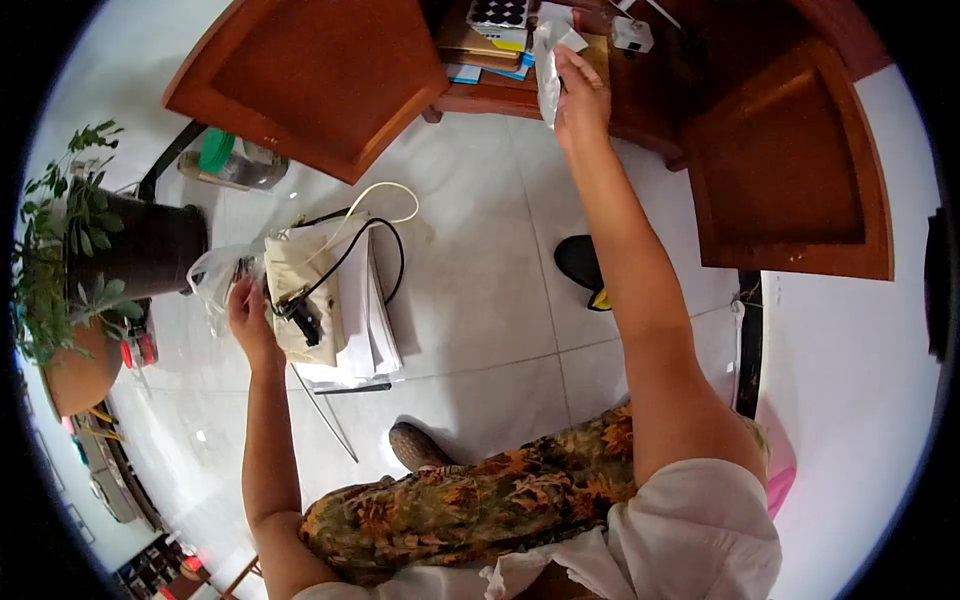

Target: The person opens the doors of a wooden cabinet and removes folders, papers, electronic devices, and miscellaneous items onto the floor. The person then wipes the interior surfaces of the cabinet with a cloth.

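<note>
My right hand (583,100) reaches up to the open cabinet, its fingers closed on a thin silvery plastic packet (547,78). Down on the left, my left hand (250,318) has its fingers pinched at the edge of a clear plastic bag (212,278). Beside that hand lies a cream cloth bag (318,262) on a stack of white papers (372,335). A black cable (402,265) and a black clamp-like piece (300,318) rest on top of the pile.
A wooden cabinet (640,125) has its left door (310,80) and right door (790,165) swung out. Folders (480,55) and a small white box (632,34) sit inside. A potted plant (135,240), a green-lidded jar (258,168) and a dark shoe (577,260) stand on the tiles.
</note>
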`<state>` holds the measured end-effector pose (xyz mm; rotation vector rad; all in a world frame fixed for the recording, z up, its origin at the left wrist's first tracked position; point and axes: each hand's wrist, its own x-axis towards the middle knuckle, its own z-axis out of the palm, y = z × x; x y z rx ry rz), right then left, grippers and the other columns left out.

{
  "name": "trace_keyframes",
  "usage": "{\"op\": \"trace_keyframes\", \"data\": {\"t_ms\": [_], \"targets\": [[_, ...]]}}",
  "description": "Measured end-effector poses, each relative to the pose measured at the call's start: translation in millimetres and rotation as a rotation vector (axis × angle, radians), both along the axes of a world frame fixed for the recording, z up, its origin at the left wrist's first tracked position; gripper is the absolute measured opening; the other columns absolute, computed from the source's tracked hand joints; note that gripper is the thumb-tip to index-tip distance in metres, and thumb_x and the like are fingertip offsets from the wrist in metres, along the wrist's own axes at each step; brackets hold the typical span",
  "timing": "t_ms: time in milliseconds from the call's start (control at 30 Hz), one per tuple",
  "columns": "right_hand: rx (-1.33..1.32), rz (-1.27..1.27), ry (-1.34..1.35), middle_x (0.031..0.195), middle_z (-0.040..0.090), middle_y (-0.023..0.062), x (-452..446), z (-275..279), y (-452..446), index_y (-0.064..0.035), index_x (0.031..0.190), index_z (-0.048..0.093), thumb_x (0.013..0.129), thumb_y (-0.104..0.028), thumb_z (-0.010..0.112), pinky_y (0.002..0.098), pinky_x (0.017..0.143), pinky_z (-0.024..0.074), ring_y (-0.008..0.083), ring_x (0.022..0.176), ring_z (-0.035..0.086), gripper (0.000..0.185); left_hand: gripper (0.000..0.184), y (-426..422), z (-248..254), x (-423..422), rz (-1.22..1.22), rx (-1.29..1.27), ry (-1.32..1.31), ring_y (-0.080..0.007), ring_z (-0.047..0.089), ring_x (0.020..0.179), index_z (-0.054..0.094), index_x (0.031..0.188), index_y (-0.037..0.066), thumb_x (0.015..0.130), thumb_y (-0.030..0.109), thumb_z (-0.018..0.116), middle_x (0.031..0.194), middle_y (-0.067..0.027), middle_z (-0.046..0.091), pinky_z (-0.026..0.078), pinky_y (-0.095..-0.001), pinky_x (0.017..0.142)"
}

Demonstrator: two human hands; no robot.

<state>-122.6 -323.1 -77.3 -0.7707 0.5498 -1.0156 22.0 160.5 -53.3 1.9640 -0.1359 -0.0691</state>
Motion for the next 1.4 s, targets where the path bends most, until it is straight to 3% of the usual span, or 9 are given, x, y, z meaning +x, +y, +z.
{"op": "trace_keyframes", "data": {"t_ms": [200, 367, 467, 567, 667, 700, 867, 1167, 1400], "targets": [[-0.315, 0.469, 0.109, 0.095, 0.059, 0.0009, -1, 26, 73, -0.0033, 0.098, 0.06, 0.085, -0.005, 0.061, 0.0223, 0.078, 0.0422, 0.0099, 0.088, 0.054, 0.014, 0.031, -56, 25, -43, -0.291, 0.007, -0.006, -0.0123, 0.054, 0.093, 0.054, 0.121, 0.003, 0.092, 0.015, 0.055, 0.106, -0.0035, 0.059, 0.042, -0.0239, 0.083], [-0.538, 0.918, 0.219, 0.092, 0.057, -0.0016, 0, 41, 142, -0.0051, 0.095, 0.06, 0.085, -0.005, 0.058, 0.0249, 0.078, 0.042, 0.0091, 0.087, 0.053, 0.01, 0.062, -76, 41, -64, -0.523, 0.012, 0.017, -0.0178, 0.048, 0.11, 0.036, 0.14, 0.007, 0.087, 0.023, 0.064, 0.126, -0.0081, 0.049, 0.04, -0.0314, 0.095], [-0.727, 1.002, 0.211, 0.091, 0.058, 0.0007, 2, 31, 176, -0.0022, 0.09, 0.06, 0.085, -0.004, 0.056, 0.0267, 0.079, 0.043, 0.0111, 0.087, 0.054, 0.006, 0.067, -77, 47, -70, -0.662, 0.157, 0.038, -0.0216, 0.046, 0.118, 0.038, 0.138, 0.005, 0.084, 0.031, 0.069, 0.131, -0.0099, 0.047, 0.04, -0.0362, 0.097], [-0.813, 0.921, 0.195, 0.088, 0.057, 0.0045, 2, 25, 204, -0.0024, 0.088, 0.061, 0.084, -0.001, 0.054, 0.0282, 0.078, 0.0432, 0.0166, 0.086, 0.056, 0.008, 0.058, -71, 40, -77, -0.665, 0.045, 0.314, -0.016, 0.052, 0.106, 0.047, 0.13, 0.003, 0.085, 0.032, 0.068, 0.121, -0.0088, 0.055, 0.041, -0.0315, 0.092], [-0.952, 0.913, 0.23, 0.088, 0.055, 0.0068, -4, 33, 217, -0.0051, 0.089, 0.062, 0.079, 0.004, 0.054, 0.0298, 0.079, 0.0433, 0.0219, 0.088, 0.055, 0.015, 0.043, -71, 46, -87, -0.635, 0.205, 0.215, -0.0181, 0.059, 0.096, 0.06, 0.113, 0.0, 0.085, 0.032, 0.067, 0.105, -0.0097, 0.063, 0.046, -0.0315, 0.08], [-1.031, 0.905, 0.235, 0.09, 0.054, 0.0066, -4, 33, 220, -0.0055, 0.089, 0.063, 0.079, 0.005, 0.054, 0.0287, 0.079, 0.0431, 0.0217, 0.089, 0.055, 0.017, 0.029, -72, 50, -89, -0.614, 0.276, 0.1, -0.0228, 0.064, 0.08, 0.065, 0.099, -0.002, 0.087, 0.024, 0.063, 0.092, -0.0132, 0.066, 0.048, -0.0331, 0.068], [-1.627, 0.685, 0.338, 0.097, 0.053, 0.0089, -2, 24, 232, -0.0064, 0.086, 0.066, 0.073, 0.003, 0.058, 0.0377, 0.083, 0.0442, 0.0276, 0.101, 0.051, 0.018, 0.019, -69, 42, -82, -0.5, 0.394, -0.221, -0.0355, 0.062, 0.078, 0.065, 0.096, -0.002, 0.085, 0.012, 0.06, 0.091, -0.0198, 0.063, 0.048, -0.0391, 0.067], [-1.649, 0.469, 0.372, 0.103, 0.056, 0.013, -4, 13, 241, -0.0045, 0.079, 0.065, 0.073, -0.006, 0.06, 0.0415, 0.086, 0.045, 0.0305, 0.1, 0.056, 0.008, 0.02, -55, 39, -72, -0.389, 0.392, -0.443, -0.0374, 0.061, 0.083, 0.063, 0.1, -0.003, 0.083, 0.007, 0.057, 0.097, -0.018, 0.063, 0.049, -0.0399, 0.072], [-1.64, 0.562, 0.336, 0.111, 0.057, 0.0132, -6, 10, 238, -0.003, 0.083, 0.062, 0.074, -0.002, 0.06, 0.0416, 0.086, 0.0457, 0.0322, 0.101, 0.056, 0.009, 0.021, -58, 45, -81, -0.416, 0.339, -0.522, -0.0349, 0.062, 0.081, 0.063, 0.102, 0.001, 0.082, 0.002, 0.057, 0.1, -0.0163, 0.063, 0.049, -0.0385, 0.07]]}}
